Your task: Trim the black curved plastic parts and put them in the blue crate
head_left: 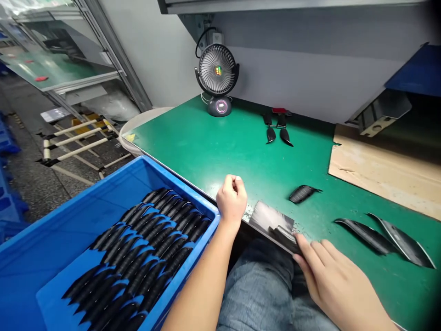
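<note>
My right hand (330, 271) pinches the end of a black curved piece (284, 233), smeared by motion, against a flat grey plate or pad (270, 216) at the table's near edge. Dark crumbs lie beside the pad. To its left my left hand (232, 197) is curled into a fist at the table edge; nothing shows in it. Beyond the pad rests a single ribbed black curved piece (303, 193). Two longer black curved pieces (370, 236) lie on the right of the green table (234, 151).
A blue bin (79, 193) at left holds rows of black curved pieces (138, 253). A small fan (217, 71) stands at the back, near several dark leaf-shaped parts (277, 131). Cardboard (386, 165) and a metal bracket (384, 110) are at right. A shelf (292, 5) overhangs the table.
</note>
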Demonstrator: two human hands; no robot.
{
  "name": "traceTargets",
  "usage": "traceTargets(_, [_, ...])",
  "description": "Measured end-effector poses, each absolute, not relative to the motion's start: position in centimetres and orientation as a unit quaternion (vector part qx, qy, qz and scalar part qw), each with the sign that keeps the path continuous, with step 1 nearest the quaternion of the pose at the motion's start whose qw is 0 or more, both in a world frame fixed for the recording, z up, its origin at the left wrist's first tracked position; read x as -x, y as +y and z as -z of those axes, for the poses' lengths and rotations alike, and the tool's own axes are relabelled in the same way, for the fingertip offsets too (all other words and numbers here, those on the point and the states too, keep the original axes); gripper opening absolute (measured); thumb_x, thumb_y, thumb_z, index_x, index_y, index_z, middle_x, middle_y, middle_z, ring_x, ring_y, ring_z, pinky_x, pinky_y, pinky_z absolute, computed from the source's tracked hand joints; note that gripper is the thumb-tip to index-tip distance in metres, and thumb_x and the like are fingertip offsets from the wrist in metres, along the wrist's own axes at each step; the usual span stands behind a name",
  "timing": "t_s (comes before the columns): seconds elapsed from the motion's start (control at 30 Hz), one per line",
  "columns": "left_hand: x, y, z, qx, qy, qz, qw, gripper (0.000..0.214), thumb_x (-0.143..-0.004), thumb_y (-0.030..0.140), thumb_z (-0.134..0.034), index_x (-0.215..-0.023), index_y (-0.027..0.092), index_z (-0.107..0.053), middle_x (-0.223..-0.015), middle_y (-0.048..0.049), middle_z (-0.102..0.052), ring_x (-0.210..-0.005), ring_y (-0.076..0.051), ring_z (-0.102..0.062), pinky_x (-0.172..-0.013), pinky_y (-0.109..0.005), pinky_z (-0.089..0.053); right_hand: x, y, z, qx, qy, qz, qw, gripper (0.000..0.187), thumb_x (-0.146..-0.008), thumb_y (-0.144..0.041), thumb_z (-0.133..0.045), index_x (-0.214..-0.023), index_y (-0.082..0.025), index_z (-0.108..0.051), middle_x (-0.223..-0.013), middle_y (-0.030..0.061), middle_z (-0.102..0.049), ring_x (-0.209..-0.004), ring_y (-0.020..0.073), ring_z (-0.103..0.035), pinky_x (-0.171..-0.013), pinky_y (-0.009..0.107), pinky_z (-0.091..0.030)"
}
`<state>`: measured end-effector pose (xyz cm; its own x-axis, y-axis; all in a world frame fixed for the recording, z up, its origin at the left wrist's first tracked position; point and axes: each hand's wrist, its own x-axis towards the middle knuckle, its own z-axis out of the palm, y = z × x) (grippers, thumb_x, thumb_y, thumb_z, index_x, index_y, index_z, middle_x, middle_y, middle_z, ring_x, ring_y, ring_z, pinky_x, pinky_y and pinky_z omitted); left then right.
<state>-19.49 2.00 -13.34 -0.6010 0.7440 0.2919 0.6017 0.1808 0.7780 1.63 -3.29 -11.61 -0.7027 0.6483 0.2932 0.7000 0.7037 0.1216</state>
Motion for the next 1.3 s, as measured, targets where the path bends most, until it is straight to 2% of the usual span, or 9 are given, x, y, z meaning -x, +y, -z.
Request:
traceTargets(0.13, [19.5,2.0,13.4,-0.444,0.769,-0.454,0.074,0.021,-0.093,0.03,-0.039,-0.08,0.021,-0.054,-0.065,0.0011,-0.058,-0.061,-0.015,-0.054,-0.06,-0.024,-0.033,-1.2,-4.4,12.1,0.504,-0.852,0.109,0.091,0.041,-0.098,-0.036,-0.038,-0.124,-0.009,-0.052,-0.078,0.0074,-0.063,-0.074,0.0216,-0.059,-0.053,0.029,-0.039])
traceTargets(0.27, [19.6,2.0,13.4,-0.456,0.771,-0.438,0.073,0.021,-0.093,0.03,-0.04,-0.08,0.021,-0.054,-0.063,0.0013,-0.057,-0.06,-0.015,-0.054,-0.058,-0.025,-0.03,-0.4,-6.2,12.5,0.594,-0.794,0.099,0.088,0.04,-0.097,-0.04,-0.04,-0.122,-0.013,-0.055,-0.073,0.0058,-0.066,-0.057,0.0201,-0.062,-0.042,0.027,-0.038])
traceTargets(0.4, [19.6,2.0,13.3,-0.461,0.774,-0.429,0.066,0.022,-0.094,0.031,-0.038,-0.08,0.022,-0.054,-0.064,0.0005,-0.058,-0.062,-0.016,-0.054,-0.058,-0.025,-0.029,0.5,-6.3,12.2,0.649,-0.756,0.067,0.059,0.039,-0.097,-0.038,-0.038,-0.123,-0.013,-0.055,-0.075,0.0076,-0.069,-0.058,0.0245,-0.065,-0.042,0.03,-0.041])
traceTargets(0.57, [19.6,1.9,13.1,-0.465,0.776,-0.422,0.064,0.021,-0.093,0.029,-0.04,-0.079,0.022,-0.054,-0.063,0.0005,-0.058,-0.059,-0.016,-0.054,-0.057,-0.025,-0.028,1.0,-6.6,12.1,0.637,-0.762,0.08,0.08,0.038,-0.097,-0.036,-0.04,-0.122,-0.012,-0.055,-0.07,0.007,-0.069,-0.053,0.023,-0.065,-0.04,0.028,-0.039])
traceTargets(0.7, [19.6,1.9,13.1,-0.463,0.777,-0.422,0.058,0.022,-0.094,0.03,-0.039,-0.08,0.022,-0.054,-0.065,-0.0002,-0.06,-0.062,-0.017,-0.056,-0.057,-0.025,-0.028,0.7,-6.6,12.2,0.638,-0.763,0.065,0.075,0.038,-0.098,-0.035,-0.037,-0.122,-0.012,-0.055,-0.073,0.0075,-0.069,-0.056,0.0257,-0.065,-0.043,0.031,-0.043])
traceTargets(0.87, [19.6,1.9,13.2,-0.467,0.779,-0.415,0.059,0.021,-0.093,0.029,-0.041,-0.079,0.022,-0.055,-0.063,0.0003,-0.06,-0.06,-0.016,-0.055,-0.056,-0.025,-0.028,0.1,-6.1,12.3,0.606,-0.787,0.052,0.103,0.037,-0.096,-0.036,-0.041,-0.117,-0.012,-0.059,-0.073,0.0068,-0.071,-0.051,0.022,-0.065,-0.038,0.027,-0.042])
traceTargets(1.03, [19.5,1.9,13.2,-0.467,0.779,-0.415,0.053,0.023,-0.094,0.032,-0.039,-0.08,0.022,-0.054,-0.065,0.0,-0.06,-0.062,-0.016,-0.055,-0.057,-0.025,-0.028,0.0,-4.4,11.4,0.598,-0.798,0.029,0.072,0.035,-0.096,-0.033,-0.038,-0.122,-0.016,-0.055,-0.072,0.005,-0.069,-0.058,0.024,-0.065,-0.044,0.029,-0.042])
traceTargets(1.17, [19.5,2.0,13.2,-0.47,0.776,-0.416,0.058,0.022,-0.093,0.031,-0.04,-0.079,0.022,-0.055,-0.063,0.0006,-0.059,-0.059,-0.016,-0.054,-0.057,-0.024,-0.028,-1.0,-4.4,11.5,0.552,-0.825,0.047,0.113,0.037,-0.097,-0.038,-0.038,-0.119,-0.015,-0.056,-0.073,0.0047,-0.069,-0.057,0.0206,-0.065,-0.042,0.026,-0.041])
traceTargets(1.3, [19.5,2.0,13.2,-0.467,0.778,-0.417,0.055,0.024,-0.094,0.032,-0.038,-0.08,0.022,-0.055,-0.064,0.0001,-0.059,-0.06,-0.016,-0.054,-0.057,-0.024,-0.028,-0.6,-3.6,11.3,0.537,-0.835,0.061,0.105,0.032,-0.096,-0.032,-0.04,-0.119,-0.017,-0.055,-0.071,0.0031,-0.066,-0.058,0.0196,-0.062,-0.045,0.026,-0.037])
